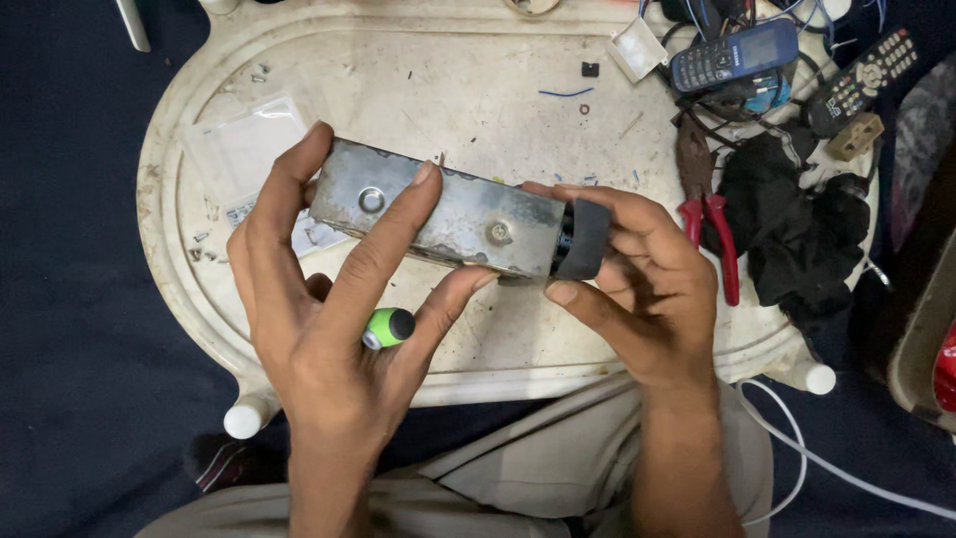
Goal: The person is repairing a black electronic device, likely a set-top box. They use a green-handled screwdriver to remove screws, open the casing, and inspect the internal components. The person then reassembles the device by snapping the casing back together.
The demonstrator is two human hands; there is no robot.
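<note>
I am seeing the left hand wrapping its fingers around a worn grey metal box, clamped on its left half, while a green-capped screwdriver handle is sitting tucked in the palm. The right hand is pinching a black end cap at the box's right end, fingers closed on it. The box is hovering above a dirty white oval worktop. Further out, red-handled pliers, a blue phone, a remote control and black cloth are lying at the right.
</note>
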